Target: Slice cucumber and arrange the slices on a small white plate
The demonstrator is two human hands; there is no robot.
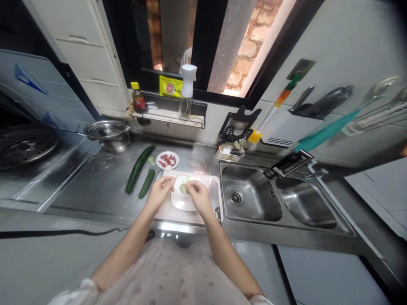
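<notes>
My left hand (161, 192) is over the left edge of a white plate (183, 204), thumb and fingers pinched together. Whatever may be between them is too small to make out. Above the plate's right side, my right hand (199, 195) pinches a pale green cucumber slice (183, 188) at its edge. More slices show just behind it. The plate rests on a white cutting board (165, 214), where a knife (218, 214) with a black handle lies along the right side. Left of the board are a long cucumber (137, 171) and a shorter cucumber piece (146, 183).
A small plate (168, 165) of red and white bits stands behind the board, beside a few cucumber slices (151, 161). A lidded steel pot (111, 137) is at the back left. To the right lies a double sink (251, 212) with a black faucet (288, 164).
</notes>
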